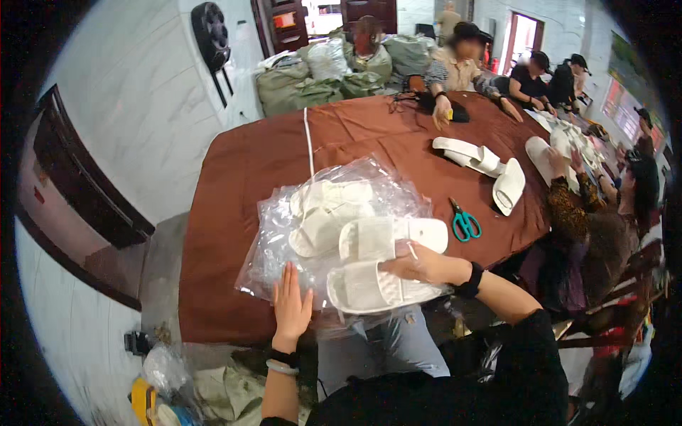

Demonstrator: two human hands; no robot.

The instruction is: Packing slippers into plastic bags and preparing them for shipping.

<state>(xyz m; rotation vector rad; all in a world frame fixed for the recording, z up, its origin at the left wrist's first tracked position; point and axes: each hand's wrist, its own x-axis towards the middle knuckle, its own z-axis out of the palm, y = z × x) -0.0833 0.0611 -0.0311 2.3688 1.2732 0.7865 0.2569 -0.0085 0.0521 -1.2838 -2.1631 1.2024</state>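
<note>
A pair of white slippers lies near the table's front edge: one slipper (pixel 366 238) farther off, the other slipper (pixel 355 287) closer to me. They rest on a pile of clear plastic bags (pixel 266 248). My right hand (pixel 419 264) comes in from the right, its fingers curled over the inner edge of the closer slipper, between the two; its fingertips are partly hidden. Flat on the bags, left of the slippers, is my left hand (pixel 290 305), fingers stretched out and holding nothing. More white slippers (pixel 320 231) show under the plastic just behind.
Teal-handled scissors (pixel 466 221) lie right of the bags. Two loose white slippers (pixel 472 156) (pixel 509 187) sit farther right on the brown-covered table (pixel 227 213). Several people work along the far and right sides. Stuffed sacks (pixel 298 89) are heaped behind the table.
</note>
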